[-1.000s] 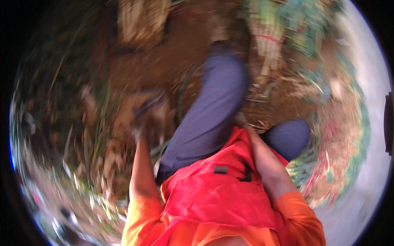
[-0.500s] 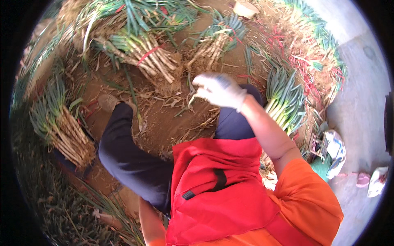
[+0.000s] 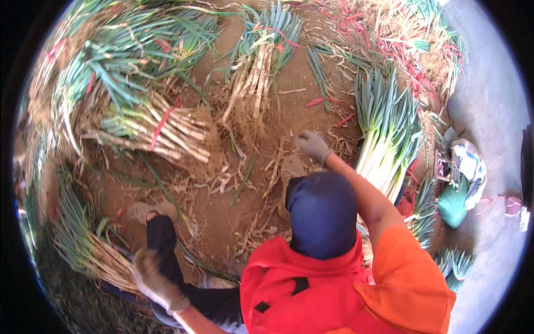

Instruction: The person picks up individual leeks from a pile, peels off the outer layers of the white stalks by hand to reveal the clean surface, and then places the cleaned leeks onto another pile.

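My left hand (image 3: 154, 280), in a pale glove soiled brown, is at the root end of a bunch of unpeeled green onions (image 3: 103, 259) at the lower left. Motion blurs its fingers, so their grip cannot be made out. My right hand (image 3: 312, 146), in a greyish glove, hangs above the soil just beyond my right knee. Its fingers are curled in and nothing sticks out of them. Right of that arm lies a pile of peeled green onions (image 3: 384, 145) with white stalks. A bunch bound with red tape (image 3: 161, 131) lies ahead to the left.
Another unpeeled bunch (image 3: 258, 72) lies straight ahead, roots toward me. A large onion heap (image 3: 111, 50) fills the far left. Dry peelings (image 3: 214, 181) litter the brown soil. At right are a green bag (image 3: 453, 203), a striped cloth (image 3: 467, 167) and grey concrete (image 3: 495, 122).
My left hand has come into view and moved up to the left bunch. My right hand has shifted right and slightly lower, its fingers now curled. The view has turned and my right knee is raised.
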`<state>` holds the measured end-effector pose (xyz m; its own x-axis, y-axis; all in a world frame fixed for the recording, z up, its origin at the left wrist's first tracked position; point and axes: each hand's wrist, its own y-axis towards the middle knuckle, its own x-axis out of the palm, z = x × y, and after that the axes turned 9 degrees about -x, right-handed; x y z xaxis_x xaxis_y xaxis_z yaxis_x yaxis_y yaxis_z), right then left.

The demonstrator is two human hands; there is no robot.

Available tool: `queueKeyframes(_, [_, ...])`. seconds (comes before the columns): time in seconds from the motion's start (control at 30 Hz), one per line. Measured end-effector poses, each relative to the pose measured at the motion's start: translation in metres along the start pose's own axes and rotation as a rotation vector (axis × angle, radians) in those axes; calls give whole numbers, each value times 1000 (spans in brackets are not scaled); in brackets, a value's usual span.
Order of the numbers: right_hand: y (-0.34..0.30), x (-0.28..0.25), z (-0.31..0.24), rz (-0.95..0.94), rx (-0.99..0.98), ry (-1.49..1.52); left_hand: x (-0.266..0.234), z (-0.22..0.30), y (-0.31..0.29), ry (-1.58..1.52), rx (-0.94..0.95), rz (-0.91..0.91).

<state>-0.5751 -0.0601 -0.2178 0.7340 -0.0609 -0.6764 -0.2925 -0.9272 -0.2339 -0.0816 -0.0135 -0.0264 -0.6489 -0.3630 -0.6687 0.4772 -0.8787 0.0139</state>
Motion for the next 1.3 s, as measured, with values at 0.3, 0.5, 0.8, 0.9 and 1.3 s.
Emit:
queueKeyframes(0.3, [77,43,8,-64,255,180,345,54,78,-83,221,-649])
queueKeyframes(0.5, [181,71,-18,-2,275,413,471,84,137,309,418,-596])
queueKeyframes(0.8, [206,103,22,165,402,490,547,60,101,-39,-300,-1154])
queueKeyframes(0.9, [187,65,87,80,290,1182,543,97,39,-163,-409,-1233])
queueKeyframes(1.3, [119,23,151,505,248,-15,445,68,41,-250,-594,-1133])
